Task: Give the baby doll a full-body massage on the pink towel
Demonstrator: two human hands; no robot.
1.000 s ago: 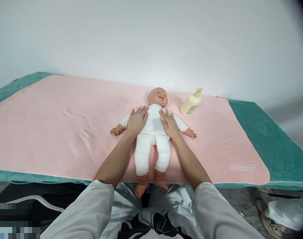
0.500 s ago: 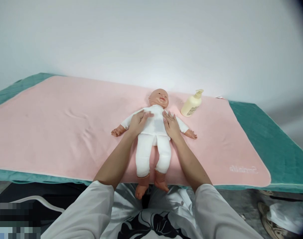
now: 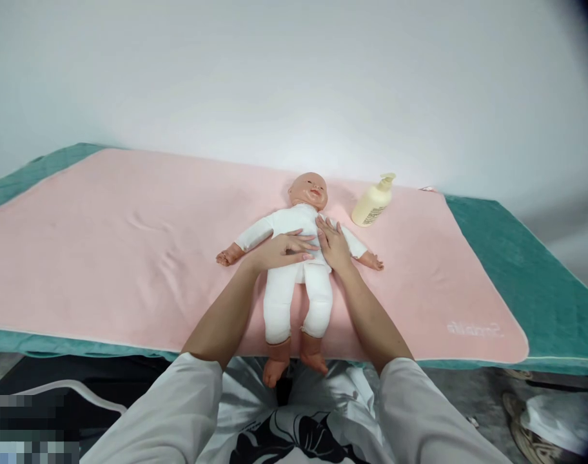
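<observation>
A baby doll (image 3: 303, 222) with a white cloth body lies on its back, its head toward the wall and its feet hanging over the near edge. Across the doll's belly rests my left hand (image 3: 287, 250), fingers stretched out to the right. My right hand (image 3: 333, 243) lies flat on the right side of the doll's torso, fingers pointing up toward its shoulder. Both hands are open and grip nothing. A pale yellow pump bottle (image 3: 371, 203) stands to the right of the doll's head, apart from my hands.
Under the doll spreads a pink mat (image 3: 105, 258) over a green cover (image 3: 526, 258) on a table. A white wall (image 3: 274, 77) rises behind. Below the near edge at left is a curved white tube (image 3: 76, 385); a shoe (image 3: 521, 419) shows at lower right.
My left hand has moved down from the doll's upper chest to its belly and turned so its fingers point right. My right hand and the doll stay in place.
</observation>
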